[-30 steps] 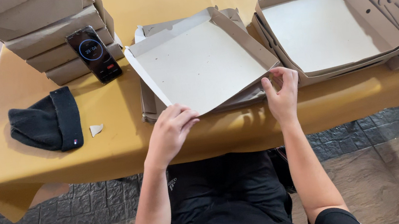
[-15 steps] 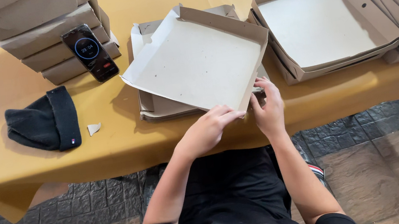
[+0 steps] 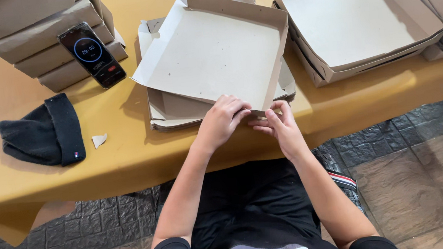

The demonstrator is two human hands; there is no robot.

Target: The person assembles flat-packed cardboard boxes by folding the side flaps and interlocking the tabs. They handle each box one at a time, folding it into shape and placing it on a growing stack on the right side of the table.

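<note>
Two hands fold a flat cardboard pizza box at a yellow-covered desk.

The left hand (image 3: 222, 120) and right hand (image 3: 281, 125) both pinch the near corner of a half-formed pizza box (image 3: 213, 56), tilted above a stack of flat box blanks (image 3: 167, 109); to the right stands a finished open box (image 3: 356, 14); to the left, a black knit cap (image 3: 42, 134), a small paper scrap (image 3: 99, 139), and a phone (image 3: 92, 54) leaning against stacked closed boxes (image 3: 33, 34) on the desk (image 3: 125, 157).
</note>
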